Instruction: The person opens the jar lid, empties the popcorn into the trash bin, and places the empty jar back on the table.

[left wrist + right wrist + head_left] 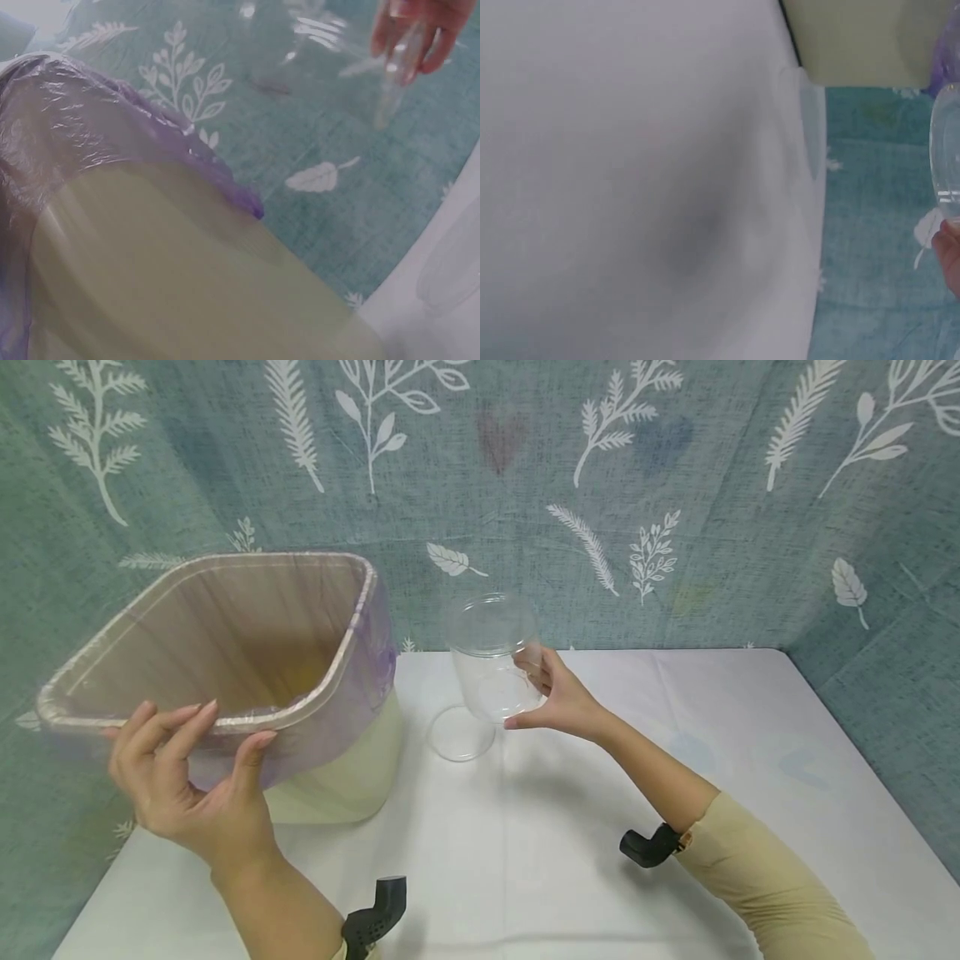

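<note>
My left hand point(195, 785) is at the near rim of a pale green trash bin point(337, 777), fingertips over the edge and thumb against the outer side. A thin purple-tinted plastic bag point(367, 635) lines the bin and folds down over its rim. My right hand point(566, 702) grips a clear round plastic container point(491, 668) near its base, fingers behind and thumb in front. The container is tilted above the table, to the right of the bin. Beneath it, a clear round lid point(461, 759) lies on the table. The right wrist view catches only the container's edge point(935, 150) and some fingers point(949, 255).
A white cloth covers the table point(570, 860). Behind it hangs a teal curtain point(510, 510) with white leaf prints, which also closes in both sides. Black wrist cameras sit on the left forearm point(375, 914) and right forearm point(651, 846).
</note>
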A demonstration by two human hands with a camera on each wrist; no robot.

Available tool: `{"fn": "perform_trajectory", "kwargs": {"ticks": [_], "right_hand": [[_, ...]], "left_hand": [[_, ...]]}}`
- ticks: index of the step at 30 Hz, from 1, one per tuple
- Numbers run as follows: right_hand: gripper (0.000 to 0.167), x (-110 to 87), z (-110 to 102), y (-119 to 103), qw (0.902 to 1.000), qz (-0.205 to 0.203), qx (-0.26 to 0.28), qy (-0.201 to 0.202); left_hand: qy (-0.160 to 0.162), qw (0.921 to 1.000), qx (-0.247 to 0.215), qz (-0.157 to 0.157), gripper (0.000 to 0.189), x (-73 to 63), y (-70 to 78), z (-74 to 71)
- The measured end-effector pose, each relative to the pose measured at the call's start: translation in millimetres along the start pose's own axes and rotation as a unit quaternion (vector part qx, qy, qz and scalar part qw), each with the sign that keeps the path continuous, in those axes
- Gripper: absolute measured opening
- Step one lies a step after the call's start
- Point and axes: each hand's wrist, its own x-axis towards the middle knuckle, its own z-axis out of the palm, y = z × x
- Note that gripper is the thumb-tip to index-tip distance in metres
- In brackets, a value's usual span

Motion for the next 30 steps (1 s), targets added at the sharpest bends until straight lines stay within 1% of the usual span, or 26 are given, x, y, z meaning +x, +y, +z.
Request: {"fn": "perform_trajectory", "kwargs": {"ticks": [7,11,17,23,25,30], "right_hand": [[0.101,-14.0,-17,20,0.9994,0.02,-0.022,0.015],[0.103,-24.0,-27,31,0.9988,0.034,-0.03,0.019],[0.106,-37.5,-39,47,0.9962,0.059,-0.057,0.027],[0.108,-45.0,-46,61,0.9922,0.077,-0.091,0.035],[0.11,-46.6,-47,65,0.9902,0.088,-0.102,0.037],[0.11,-49.9,-47,75,0.9868,0.097,-0.125,0.035]], "left_hand": [[0.004,1.0,-0.001,0.001,0.067,0.8,0.5,0.8],[0.003,1.0,-0.001,0.003,0.067,0.5,0.4,0.2],[0.002,1.0,0.002,0.004,0.067,-0.1,0.3,-0.5],[-0.003,1.0,0.0,0.0,0.067,0.7,-0.2,0.3],[-0.004,1.0,-0.001,-0.001,0.067,0.8,-0.4,0.2],[-0.005,1.0,-0.002,0.0,0.067,0.1,-1.0,-0.1]]}}
